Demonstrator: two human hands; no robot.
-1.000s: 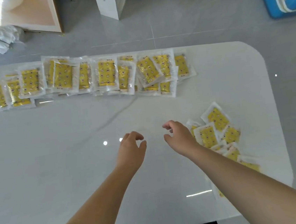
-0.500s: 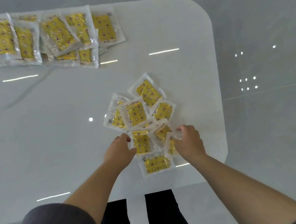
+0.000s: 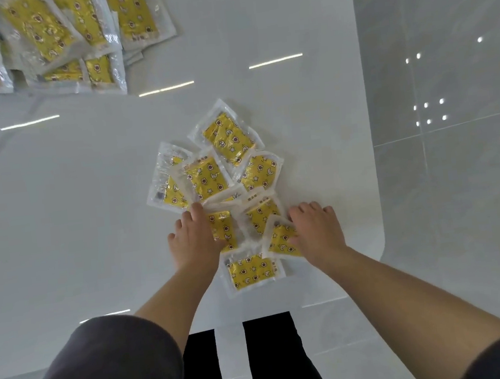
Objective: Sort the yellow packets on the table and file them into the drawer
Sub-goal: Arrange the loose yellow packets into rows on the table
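White glossy table (image 3: 294,92) holds a wide spread of yellow packets (image 3: 42,41) at its far left and a smaller heap of yellow packets (image 3: 231,166) near the front edge. Left hand (image 3: 194,244) lies bent-fingered on the heap, its hold unclear; right hand (image 3: 316,231) pinches one tilted packet (image 3: 279,243) at the heap's right side.

Glossy grey tile floor (image 3: 468,228) at right; grout lines cross; small light reflections (image 3: 426,105) dot it.
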